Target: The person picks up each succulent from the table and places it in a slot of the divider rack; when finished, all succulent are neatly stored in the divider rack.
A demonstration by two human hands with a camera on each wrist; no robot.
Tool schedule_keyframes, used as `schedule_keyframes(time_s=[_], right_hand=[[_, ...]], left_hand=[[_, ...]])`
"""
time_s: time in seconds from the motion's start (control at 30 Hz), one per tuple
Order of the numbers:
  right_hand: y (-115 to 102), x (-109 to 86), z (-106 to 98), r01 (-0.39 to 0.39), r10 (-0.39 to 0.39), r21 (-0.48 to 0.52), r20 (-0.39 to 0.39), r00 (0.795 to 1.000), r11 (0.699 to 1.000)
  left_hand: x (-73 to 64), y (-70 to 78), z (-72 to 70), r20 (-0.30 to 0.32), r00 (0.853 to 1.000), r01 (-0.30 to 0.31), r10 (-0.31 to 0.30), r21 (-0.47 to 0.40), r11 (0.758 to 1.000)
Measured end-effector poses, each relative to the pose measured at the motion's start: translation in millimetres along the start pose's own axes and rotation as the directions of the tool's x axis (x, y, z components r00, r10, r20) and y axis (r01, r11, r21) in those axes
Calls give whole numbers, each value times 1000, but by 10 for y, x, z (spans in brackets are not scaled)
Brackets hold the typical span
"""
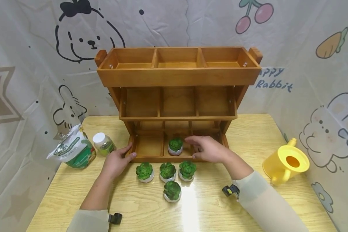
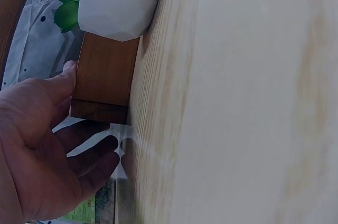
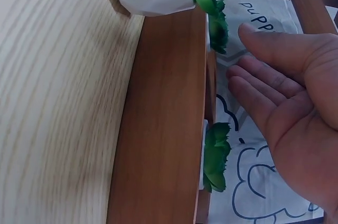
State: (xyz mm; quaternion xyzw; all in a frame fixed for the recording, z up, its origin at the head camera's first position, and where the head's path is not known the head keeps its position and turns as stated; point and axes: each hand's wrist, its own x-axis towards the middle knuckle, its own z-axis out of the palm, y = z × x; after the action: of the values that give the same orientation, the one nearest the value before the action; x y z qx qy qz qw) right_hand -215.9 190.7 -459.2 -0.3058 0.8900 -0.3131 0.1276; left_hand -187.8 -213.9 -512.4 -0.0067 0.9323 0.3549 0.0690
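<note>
A three-tier wooden planter shelf point(image 1: 178, 77) stands on the table. My left hand point(image 1: 117, 162) holds its lower left corner, with the thumb at the front rim and the fingers by the outer side. In the bottom tier's middle compartment sits a potted succulent point(image 1: 175, 146). My right hand point(image 1: 210, 149) hovers over the right compartment, fingers extended and holding nothing. Beneath it the right wrist view shows another succulent point(image 3: 216, 155), which the hand hides from the head view. Several more succulents point(image 1: 167, 171) in white pots stand before the shelf.
A white and green bag point(image 1: 75, 149) and a jar with a white lid point(image 1: 103, 144) stand left of the shelf. To the right is a yellow watering can point(image 1: 285, 161). Printed cloth walls point(image 1: 168, 22) surround the table point(image 1: 208, 199) at the back and sides.
</note>
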Motion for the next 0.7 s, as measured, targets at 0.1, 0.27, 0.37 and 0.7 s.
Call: schedule_keyframes(time_s=[0.1, 0.27, 0.37, 0.7], right_hand=[[-8, -57, -4, 12, -12, 11, -9, 1000, 1000], [-34, -143, -9, 10, -9, 43, -31, 999, 999], [-44, -197, -4, 17, -15, 69, -35, 999, 997], [-46, -347, 63, 24, -21, 91, -40, 999, 996]], left_hand=[[-6, 4, 4, 2, 1000, -2, 2, -6, 1000], [-8, 14, 1, 3, 1000, 1, -1, -3, 1000], [-11, 13, -7, 2, 1000, 6, -6, -3, 1000], [-2, 6, -4, 6, 1000, 11, -11, -18, 1000]])
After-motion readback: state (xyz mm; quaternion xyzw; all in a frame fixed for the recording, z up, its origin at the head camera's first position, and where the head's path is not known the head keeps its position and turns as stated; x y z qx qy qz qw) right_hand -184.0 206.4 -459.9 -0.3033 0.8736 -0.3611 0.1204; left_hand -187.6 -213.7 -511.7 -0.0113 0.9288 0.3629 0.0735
